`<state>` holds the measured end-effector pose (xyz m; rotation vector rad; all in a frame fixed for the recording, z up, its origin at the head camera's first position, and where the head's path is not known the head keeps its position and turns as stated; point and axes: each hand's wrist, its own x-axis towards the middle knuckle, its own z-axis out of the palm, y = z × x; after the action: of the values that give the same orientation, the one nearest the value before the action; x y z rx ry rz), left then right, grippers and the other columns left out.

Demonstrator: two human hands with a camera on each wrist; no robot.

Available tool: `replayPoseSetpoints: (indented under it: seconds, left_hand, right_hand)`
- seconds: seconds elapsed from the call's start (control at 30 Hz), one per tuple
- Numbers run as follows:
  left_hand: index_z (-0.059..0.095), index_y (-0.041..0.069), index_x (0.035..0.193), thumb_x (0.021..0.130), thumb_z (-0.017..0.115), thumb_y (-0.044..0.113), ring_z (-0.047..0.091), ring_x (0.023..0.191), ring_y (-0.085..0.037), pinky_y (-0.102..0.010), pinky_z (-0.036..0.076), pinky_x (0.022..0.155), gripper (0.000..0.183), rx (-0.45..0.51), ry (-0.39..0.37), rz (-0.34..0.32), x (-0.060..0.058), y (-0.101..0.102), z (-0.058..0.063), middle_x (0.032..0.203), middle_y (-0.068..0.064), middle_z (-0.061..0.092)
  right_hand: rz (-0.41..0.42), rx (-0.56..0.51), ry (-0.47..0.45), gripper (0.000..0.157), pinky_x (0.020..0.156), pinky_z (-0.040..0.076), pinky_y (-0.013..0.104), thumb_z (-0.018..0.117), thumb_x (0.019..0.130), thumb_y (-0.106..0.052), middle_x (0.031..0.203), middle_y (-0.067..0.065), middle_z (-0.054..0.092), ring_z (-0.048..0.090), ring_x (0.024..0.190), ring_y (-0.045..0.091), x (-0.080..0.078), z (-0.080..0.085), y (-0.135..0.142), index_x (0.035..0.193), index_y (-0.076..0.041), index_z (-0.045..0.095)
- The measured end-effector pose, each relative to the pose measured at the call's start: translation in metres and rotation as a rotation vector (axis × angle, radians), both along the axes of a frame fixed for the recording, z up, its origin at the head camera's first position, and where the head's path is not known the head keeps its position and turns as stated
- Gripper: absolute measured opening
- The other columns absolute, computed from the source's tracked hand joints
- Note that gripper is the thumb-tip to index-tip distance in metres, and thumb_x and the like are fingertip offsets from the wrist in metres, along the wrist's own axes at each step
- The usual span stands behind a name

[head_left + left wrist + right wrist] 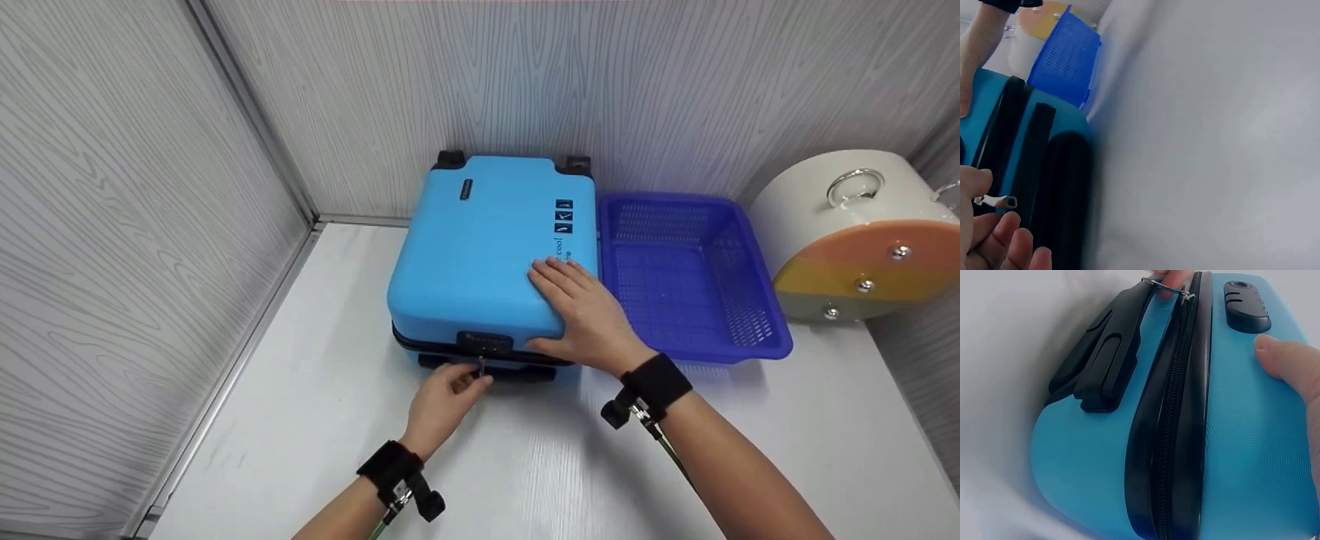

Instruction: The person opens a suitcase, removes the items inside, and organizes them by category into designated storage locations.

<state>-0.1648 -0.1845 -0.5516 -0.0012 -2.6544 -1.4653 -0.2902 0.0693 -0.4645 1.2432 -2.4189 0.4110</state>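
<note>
A light blue hard-shell suitcase (487, 247) lies flat, its zipped side facing me. My right hand (592, 319) rests on its top near the right front edge, fingers extended; the thumb (1280, 363) presses the shell close to the black combination lock (1247, 306). At the front, my left hand (442, 397) is at the metal zipper pull (996, 201). The thumb (977, 183) and fingers stand apart on either side of the pull, with a fingertip by it. A black zipper band (1168, 422) runs along the side, beside a black handle (1109, 360).
A blue-purple plastic basket (776, 330) stands against the suitcase's right side. Farther right is a white rounded container (802, 180) with a striped front, knobs and a ring handle. Grey wood-grain walls (525, 75) enclose the white table (300, 420) at the back and sides.
</note>
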Motion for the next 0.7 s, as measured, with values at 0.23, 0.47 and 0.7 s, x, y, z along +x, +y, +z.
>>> replayPoseSetpoints:
  seconds: [0.23,0.47,0.7]
  left_hand:
    - [0.072,0.014,0.109,0.095,0.074,0.039,0.060,0.087,-0.014,-0.032,0.051,0.074,0.028,0.100,-0.023,0.028,-0.006,0.008,-0.002,0.099,0.002,0.063]
    - [0.076,0.009,0.104,0.102,0.066,0.027,0.063,0.075,-0.012,-0.030,0.053,0.066,0.021,0.070,0.002,0.025,-0.007,-0.001,-0.002,0.090,-0.005,0.071]
    - [0.077,0.008,0.102,0.102,0.067,0.027,0.062,0.073,-0.015,-0.030,0.051,0.064,0.022,0.102,0.004,0.037,-0.006,-0.017,0.001,0.087,-0.011,0.070]
  right_hand:
    - [-0.003,-0.014,-0.005,0.104,0.124,0.016,0.042,0.082,0.079,-0.060,0.161,0.011,0.038,0.031,0.151,0.028,0.000,-0.001,0.000,0.158,-0.006,0.039]
    - [-0.002,-0.010,-0.014,0.104,0.124,0.015,0.043,0.081,0.080,-0.061,0.162,0.012,0.038,0.030,0.151,0.029,-0.001,0.000,0.001,0.158,-0.006,0.039]
    - [0.005,-0.006,-0.007,0.104,0.124,0.014,0.042,0.081,0.080,-0.061,0.161,0.012,0.038,0.029,0.151,0.028,0.000,-0.001,0.000,0.157,-0.005,0.039]
